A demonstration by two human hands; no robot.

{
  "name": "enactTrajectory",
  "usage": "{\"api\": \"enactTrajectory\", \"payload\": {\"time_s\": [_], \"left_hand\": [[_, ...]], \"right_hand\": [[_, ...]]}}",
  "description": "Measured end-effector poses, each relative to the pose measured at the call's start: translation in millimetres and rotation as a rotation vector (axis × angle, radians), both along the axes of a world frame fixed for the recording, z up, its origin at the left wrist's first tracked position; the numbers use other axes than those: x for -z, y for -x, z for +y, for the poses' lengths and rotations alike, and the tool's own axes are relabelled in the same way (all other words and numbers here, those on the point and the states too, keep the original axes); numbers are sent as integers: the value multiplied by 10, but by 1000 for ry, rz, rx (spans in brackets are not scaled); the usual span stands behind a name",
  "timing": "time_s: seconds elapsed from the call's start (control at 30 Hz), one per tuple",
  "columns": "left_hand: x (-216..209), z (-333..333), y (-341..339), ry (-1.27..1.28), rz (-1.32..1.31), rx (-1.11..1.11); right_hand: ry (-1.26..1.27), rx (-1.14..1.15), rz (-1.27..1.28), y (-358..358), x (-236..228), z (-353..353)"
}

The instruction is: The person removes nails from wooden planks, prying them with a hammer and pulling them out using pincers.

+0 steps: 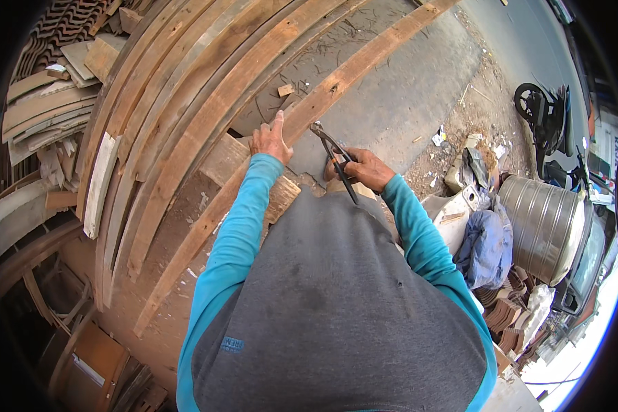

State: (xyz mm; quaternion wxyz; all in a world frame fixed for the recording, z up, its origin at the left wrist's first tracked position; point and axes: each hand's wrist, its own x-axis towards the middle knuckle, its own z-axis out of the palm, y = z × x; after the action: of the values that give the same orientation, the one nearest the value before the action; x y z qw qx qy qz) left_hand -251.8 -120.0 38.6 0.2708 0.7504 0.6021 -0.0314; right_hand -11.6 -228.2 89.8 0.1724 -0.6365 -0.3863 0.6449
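My left hand [270,141] is closed over a long weathered wooden beam [353,69], fingers over its far edge and thumb at its near side. This beam runs slantwise from the far right to the near left. In my right hand [365,169] is a pair of dark metal pincers [331,142]. Their jaws are beside the beam, just right of my left hand, apart from its fingers. One handle slants back toward my body. Beneath the beam lies a short wooden block [281,200], partly hidden by my left forearm.
More long beams [206,130] lie side by side on the left. Beyond them are stacked boards [48,117] and corrugated tiles [69,31]. Many nails lie scattered on the concrete [391,89]. To the right are a ribbed metal drum [539,226], blue cloth [486,247] and a motorcycle [546,117].
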Motion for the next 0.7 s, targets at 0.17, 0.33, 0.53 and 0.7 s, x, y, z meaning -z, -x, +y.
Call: {"api": "enactTrajectory", "payload": {"time_s": [0.17,0.33,0.53,0.7], "left_hand": [[4,10,21,24,-10,6],[-16,19,-7,24,-5,7],[24,19,13,24,-22,-8],[-26,36,17,64,-30,-5]], "right_hand": [[93,12,51,73,-192,73],[74,7,96,53,-72,21],[200,249,305,124,-263,34],[198,192,298,123,-205,58]]}}
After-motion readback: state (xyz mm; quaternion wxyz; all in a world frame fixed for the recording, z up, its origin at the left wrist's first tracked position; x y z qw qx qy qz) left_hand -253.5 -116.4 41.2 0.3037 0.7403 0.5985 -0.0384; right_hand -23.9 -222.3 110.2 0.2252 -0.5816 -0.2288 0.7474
